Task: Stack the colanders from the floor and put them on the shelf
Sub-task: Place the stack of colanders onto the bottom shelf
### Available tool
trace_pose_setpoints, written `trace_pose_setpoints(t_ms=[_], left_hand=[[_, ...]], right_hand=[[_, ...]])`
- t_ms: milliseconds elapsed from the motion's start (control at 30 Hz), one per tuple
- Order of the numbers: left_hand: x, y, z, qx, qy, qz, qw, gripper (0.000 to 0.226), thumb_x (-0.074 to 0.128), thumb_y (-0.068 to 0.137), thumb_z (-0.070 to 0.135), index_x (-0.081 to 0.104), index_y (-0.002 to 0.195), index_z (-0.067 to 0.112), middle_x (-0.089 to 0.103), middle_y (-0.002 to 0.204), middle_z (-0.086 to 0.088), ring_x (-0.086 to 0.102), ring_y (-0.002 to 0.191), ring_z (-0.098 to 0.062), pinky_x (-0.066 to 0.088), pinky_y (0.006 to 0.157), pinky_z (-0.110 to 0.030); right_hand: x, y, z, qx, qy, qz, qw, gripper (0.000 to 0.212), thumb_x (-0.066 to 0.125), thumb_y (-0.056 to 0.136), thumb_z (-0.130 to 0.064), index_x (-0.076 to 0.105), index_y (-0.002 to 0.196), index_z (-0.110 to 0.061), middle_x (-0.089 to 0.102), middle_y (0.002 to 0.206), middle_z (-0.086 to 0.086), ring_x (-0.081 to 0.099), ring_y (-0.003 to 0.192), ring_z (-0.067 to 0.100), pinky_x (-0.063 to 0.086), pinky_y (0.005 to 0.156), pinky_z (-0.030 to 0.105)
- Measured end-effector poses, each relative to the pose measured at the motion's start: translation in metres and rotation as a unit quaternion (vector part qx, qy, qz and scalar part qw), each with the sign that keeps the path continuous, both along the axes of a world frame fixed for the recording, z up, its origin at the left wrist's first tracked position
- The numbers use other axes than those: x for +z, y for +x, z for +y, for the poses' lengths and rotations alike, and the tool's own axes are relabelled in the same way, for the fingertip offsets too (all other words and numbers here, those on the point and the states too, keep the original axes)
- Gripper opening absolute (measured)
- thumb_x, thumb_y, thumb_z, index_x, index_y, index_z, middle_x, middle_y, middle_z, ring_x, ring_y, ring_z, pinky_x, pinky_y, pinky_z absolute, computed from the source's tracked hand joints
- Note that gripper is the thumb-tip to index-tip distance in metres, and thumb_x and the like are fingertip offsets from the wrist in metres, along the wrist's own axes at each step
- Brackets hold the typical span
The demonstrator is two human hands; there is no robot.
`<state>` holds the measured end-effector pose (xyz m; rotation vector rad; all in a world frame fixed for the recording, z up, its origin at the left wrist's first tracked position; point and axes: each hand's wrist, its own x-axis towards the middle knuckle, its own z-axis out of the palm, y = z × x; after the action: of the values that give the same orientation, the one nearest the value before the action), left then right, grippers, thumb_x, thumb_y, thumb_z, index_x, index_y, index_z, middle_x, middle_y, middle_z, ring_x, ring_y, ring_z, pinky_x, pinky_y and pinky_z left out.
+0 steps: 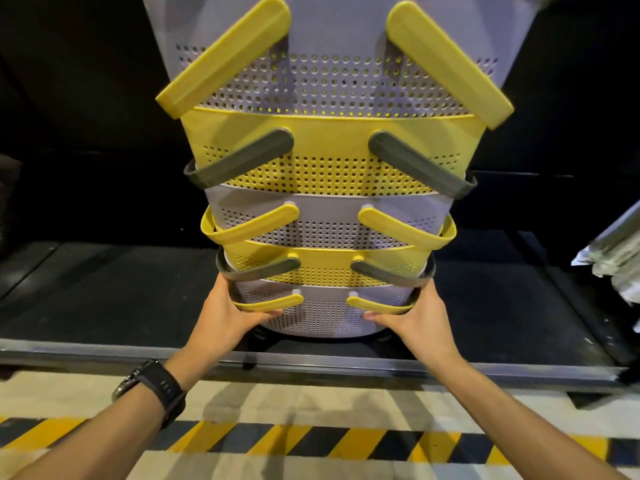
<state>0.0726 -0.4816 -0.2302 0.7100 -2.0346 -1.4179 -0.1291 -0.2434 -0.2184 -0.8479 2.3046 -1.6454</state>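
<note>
Stacking looks done: the colander stack (329,216) sits nested at the front of the shelf (121,299), whether touching it I cannot tell. The left grip (239,313) and right grip (412,317) clamp its lowest colander, so only settling and release seem left.

View: one wide-angle camera worn on the head
Facing: forward and down at the dark shelf (138,299)
Nearness: close to the colander stack (325,168), which runs off the top edge
Lower frame: left hand (235,306), right hand (412,313), striped floor (311,441)
</note>
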Motion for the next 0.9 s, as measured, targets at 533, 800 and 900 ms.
trace_pose_setpoints(t_ms=[533,800,900], left_hand=[[-0.015,-0.012,0.002,-0.007,0.009,-0.014,1.000,0.092,0.092,0.061,0.036,0.042,0.138,0.033,0.061,0.125,0.023,0.058,0.114,0.006,0.049,0.081,-0.006],[-0.013,-0.010,0.006,-0.002,0.005,-0.025,1.000,0.089,0.089,0.058,0.044,0.040,0.133,0.044,0.061,0.119,0.033,0.057,0.111,0.011,0.047,0.079,-0.004],[-0.011,-0.009,0.007,-0.002,0.006,-0.032,0.999,0.091,0.088,0.060,0.044,0.039,0.136,0.041,0.059,0.121,0.031,0.056,0.111,0.012,0.047,0.078,-0.003]], right_hand=[[-0.011,-0.005,-0.001,-0.008,0.021,-0.022,0.999,0.102,0.095,0.051,-0.036,0.040,0.136,-0.025,0.061,0.127,-0.010,0.058,0.116,0.007,0.049,0.088,0.014],[-0.011,-0.003,0.000,-0.002,0.023,-0.038,0.999,0.101,0.094,0.053,-0.034,0.038,0.137,-0.028,0.059,0.126,-0.012,0.057,0.118,0.009,0.047,0.091,0.018],[-0.010,-0.003,0.000,0.001,0.018,-0.045,0.999,0.102,0.093,0.051,-0.037,0.038,0.135,-0.031,0.059,0.126,-0.014,0.056,0.119,0.008,0.047,0.092,0.019]])
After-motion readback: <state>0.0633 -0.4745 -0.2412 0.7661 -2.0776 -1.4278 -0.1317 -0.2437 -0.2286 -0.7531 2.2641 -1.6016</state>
